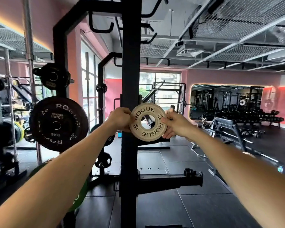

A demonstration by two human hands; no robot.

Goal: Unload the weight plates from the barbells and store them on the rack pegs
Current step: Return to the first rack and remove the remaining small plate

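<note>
Left hand [120,118] and right hand [174,125] pinch small tan round 0.5 kg plate [148,124]; centre bore on black steel peg [150,123], push flush.

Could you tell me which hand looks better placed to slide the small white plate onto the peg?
Probably the right hand. It pinches the white plate on its open side, whereas the left hand sits against the black upright. The peg shows through the plate's hole.
</note>
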